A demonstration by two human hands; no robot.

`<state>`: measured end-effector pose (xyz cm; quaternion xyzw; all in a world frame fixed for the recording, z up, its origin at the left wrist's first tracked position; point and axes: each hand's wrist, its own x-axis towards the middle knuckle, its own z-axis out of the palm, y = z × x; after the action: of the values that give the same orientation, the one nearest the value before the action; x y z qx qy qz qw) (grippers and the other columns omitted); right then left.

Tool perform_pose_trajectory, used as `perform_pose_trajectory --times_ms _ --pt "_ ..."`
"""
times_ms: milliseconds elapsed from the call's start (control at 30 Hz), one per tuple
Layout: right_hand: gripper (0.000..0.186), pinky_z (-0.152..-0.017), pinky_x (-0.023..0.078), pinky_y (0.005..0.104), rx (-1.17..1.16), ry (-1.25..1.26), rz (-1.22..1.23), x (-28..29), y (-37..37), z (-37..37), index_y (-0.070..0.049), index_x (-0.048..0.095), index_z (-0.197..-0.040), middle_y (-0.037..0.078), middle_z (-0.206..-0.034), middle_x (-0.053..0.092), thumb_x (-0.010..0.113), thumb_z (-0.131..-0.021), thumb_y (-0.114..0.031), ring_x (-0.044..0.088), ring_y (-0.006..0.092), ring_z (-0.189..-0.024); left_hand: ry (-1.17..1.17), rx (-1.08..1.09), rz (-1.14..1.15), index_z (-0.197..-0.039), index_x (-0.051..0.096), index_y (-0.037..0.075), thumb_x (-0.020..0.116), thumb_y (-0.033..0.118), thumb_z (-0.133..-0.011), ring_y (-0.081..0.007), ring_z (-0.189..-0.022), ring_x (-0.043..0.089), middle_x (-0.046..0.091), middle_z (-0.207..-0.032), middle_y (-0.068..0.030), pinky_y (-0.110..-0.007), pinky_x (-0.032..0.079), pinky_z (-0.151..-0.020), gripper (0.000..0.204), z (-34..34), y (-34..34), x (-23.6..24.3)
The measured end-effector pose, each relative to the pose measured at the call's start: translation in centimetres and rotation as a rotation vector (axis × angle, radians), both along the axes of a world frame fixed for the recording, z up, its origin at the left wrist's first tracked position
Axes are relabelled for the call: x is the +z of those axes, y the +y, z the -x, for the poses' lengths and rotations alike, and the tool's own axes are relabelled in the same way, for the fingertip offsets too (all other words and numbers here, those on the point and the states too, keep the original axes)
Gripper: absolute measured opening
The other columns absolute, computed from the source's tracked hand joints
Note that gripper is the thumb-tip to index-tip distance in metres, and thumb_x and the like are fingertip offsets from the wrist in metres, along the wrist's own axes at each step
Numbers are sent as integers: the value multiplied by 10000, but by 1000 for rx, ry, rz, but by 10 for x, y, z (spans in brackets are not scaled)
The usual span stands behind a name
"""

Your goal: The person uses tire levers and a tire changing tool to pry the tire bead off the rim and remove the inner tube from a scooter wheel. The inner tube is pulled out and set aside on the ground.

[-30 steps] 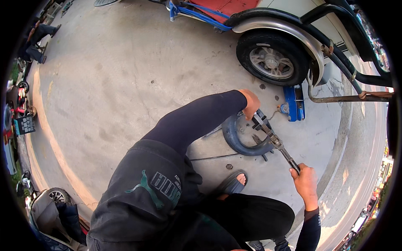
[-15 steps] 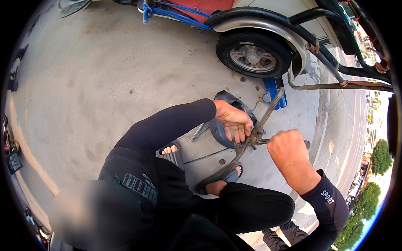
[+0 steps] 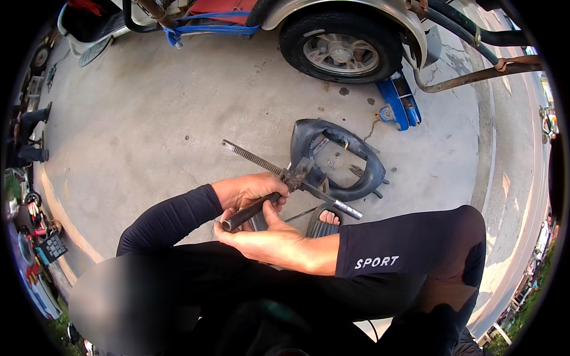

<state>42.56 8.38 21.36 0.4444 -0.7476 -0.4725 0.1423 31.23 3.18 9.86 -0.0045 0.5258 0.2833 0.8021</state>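
Both hands, left hand (image 3: 252, 190) and right hand (image 3: 264, 240), clasp the ratchet tool (image 3: 285, 181) between them.

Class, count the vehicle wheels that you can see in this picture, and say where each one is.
2. One large wheel stands at the top, under the silver fender. A small wheel shows at the far left edge. Others may be hidden.

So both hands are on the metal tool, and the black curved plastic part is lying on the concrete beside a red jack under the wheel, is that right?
Nearly: the jack is blue, not red, as the head view shows. Both the left hand and right hand do hold the metal tool, and the black curved plastic part lies on the concrete beside the jack, near the wheel.
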Motion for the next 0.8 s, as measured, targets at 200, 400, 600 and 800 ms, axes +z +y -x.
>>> perform_pose_trajectory --times_ms 200,400,600,800 --pt "570 -926 484 425 -904 -573 1607 -103 93 -90 -33 582 -1244 125 -1158 596 749 -827 -383 577 291 -1104 12 46 -9 -800 517 67 597 145 -955 -76 -559 508 530 -718 -1 -245 393 -451 191 7 -32 3" --pt "527 -678 541 398 -1620 -1115 1613 -199 122 -170 5 627 -1143 127 -893 674 788 -832 -388 665 267 -754 -14 -200 -18 -873 478 76 580 148 -991 -68 -580 475 482 -734 19 -237 396 -501 172 -20 -21 1" --pt "305 -463 419 291 -1673 -1874 2052 -190 162 -176 -35 685 -952 0 -694 608 777 -858 -310 569 109 -610 199 -413 10 -909 495 63 576 207 -989 -72 -595 496 497 -728 12 -239 420 -515 183 -1 1 49" --pt "332 -539 455 360 -1587 -1461 1927 -156 184 -104 -14 650 -873 79 -654 614 789 -847 -314 576 208 -541 253 -438 52 -1046 495 33 560 157 -998 -70 -613 502 488 -735 13 -234 420 -496 148 48 29 88"
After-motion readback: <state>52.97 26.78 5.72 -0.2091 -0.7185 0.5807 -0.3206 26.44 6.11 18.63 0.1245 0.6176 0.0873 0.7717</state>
